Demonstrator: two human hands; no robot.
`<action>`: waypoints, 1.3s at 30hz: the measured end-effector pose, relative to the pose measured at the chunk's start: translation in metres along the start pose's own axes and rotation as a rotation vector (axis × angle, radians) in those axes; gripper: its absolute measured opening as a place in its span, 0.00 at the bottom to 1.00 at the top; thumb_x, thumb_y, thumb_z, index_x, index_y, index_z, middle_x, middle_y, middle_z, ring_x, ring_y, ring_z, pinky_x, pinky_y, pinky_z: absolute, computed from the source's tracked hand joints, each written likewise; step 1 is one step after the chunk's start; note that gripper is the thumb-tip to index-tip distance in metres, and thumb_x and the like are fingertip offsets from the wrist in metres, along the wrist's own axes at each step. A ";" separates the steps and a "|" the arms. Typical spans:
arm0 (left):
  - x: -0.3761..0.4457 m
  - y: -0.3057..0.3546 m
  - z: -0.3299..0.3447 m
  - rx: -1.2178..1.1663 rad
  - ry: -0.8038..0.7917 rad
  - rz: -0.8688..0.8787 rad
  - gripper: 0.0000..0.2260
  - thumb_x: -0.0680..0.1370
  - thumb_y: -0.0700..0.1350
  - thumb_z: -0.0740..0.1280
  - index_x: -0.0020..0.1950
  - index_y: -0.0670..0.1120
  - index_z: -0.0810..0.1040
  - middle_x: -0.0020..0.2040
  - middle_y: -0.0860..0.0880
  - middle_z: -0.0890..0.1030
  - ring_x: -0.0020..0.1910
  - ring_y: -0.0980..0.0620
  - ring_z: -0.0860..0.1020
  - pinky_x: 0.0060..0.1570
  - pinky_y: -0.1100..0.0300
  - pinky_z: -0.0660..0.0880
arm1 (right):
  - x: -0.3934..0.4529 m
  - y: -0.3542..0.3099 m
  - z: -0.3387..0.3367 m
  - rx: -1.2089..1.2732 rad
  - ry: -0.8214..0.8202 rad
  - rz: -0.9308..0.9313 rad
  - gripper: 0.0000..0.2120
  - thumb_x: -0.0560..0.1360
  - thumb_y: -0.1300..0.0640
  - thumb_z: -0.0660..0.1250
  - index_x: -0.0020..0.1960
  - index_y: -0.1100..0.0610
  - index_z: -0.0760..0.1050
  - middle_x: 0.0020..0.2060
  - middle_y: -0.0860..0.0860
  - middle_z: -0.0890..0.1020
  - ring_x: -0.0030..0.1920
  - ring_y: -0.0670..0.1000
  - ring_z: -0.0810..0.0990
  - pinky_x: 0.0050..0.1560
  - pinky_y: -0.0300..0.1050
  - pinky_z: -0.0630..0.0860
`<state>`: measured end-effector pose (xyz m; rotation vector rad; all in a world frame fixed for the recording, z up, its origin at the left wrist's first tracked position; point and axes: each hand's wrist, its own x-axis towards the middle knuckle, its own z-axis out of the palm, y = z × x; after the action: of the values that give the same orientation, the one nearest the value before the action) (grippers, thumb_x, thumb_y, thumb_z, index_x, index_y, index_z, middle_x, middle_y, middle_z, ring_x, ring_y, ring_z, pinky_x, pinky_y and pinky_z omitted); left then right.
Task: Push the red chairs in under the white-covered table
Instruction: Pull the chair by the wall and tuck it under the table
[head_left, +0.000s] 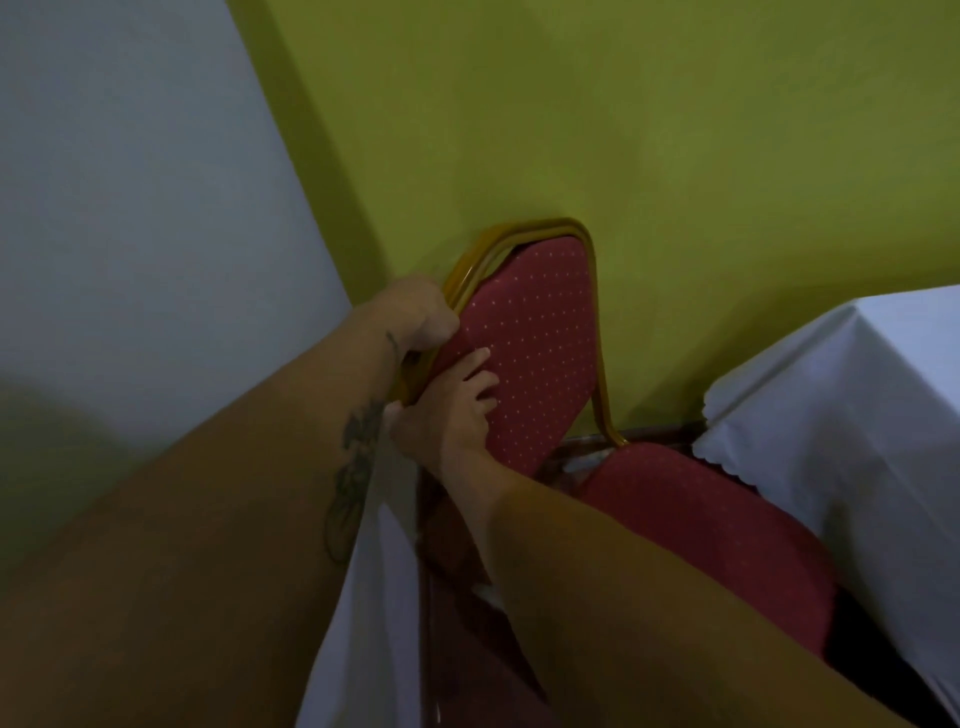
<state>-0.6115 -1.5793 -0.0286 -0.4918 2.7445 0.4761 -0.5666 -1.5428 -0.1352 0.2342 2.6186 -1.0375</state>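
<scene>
Two hands: both were on one red chair, at the left edge of its backrest.
Left hand: it was clenched around the gold frame on the upper left side of the backrest, knuckles toward the camera. A dark tattoo ran along its forearm.
Right hand: it lay lower on the same edge, fingers spread apart and flat on the dotted red padding, thumb at the rim; whether it gripped the frame could not be told.
Chair: the backrest stood against the green wall, seen tilted in the view. Its red seat reached toward the lower right.
Table: covered in white cloth with a scalloped hem, it stood at the right. The seat's right side ran up to the hanging cloth; how far under it went could not be told.
Second cloth: a white sheet hung between the two forearms at the lower centre, with a dark red surface just beside it.
Left wall: pale grey, meeting the green wall in a corner behind the left hand.
</scene>
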 end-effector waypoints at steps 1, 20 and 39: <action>-0.002 -0.001 0.000 -0.001 -0.003 -0.001 0.16 0.82 0.43 0.60 0.35 0.40 0.73 0.35 0.43 0.76 0.42 0.41 0.79 0.44 0.52 0.79 | -0.001 -0.001 0.003 -0.015 0.014 0.003 0.63 0.67 0.45 0.78 0.80 0.61 0.34 0.78 0.64 0.53 0.77 0.68 0.58 0.64 0.62 0.72; -0.075 0.055 0.055 -0.501 -0.298 -0.002 0.02 0.81 0.38 0.64 0.51 0.41 0.76 0.49 0.40 0.78 0.44 0.45 0.76 0.43 0.50 0.78 | -0.059 0.128 -0.101 -0.079 -0.201 -0.196 0.58 0.70 0.44 0.72 0.81 0.54 0.31 0.81 0.60 0.48 0.78 0.65 0.57 0.73 0.61 0.62; -0.218 0.151 0.146 -0.747 -0.443 -0.050 0.10 0.81 0.46 0.65 0.58 0.42 0.76 0.49 0.42 0.79 0.45 0.45 0.80 0.48 0.46 0.80 | -0.192 0.284 -0.216 -0.046 -0.234 -0.097 0.54 0.67 0.54 0.72 0.83 0.46 0.41 0.75 0.56 0.69 0.72 0.61 0.69 0.70 0.56 0.68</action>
<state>-0.4389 -1.3311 -0.0420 -0.5332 2.0584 1.4165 -0.3605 -1.1951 -0.1012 -0.0246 2.4584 -0.9699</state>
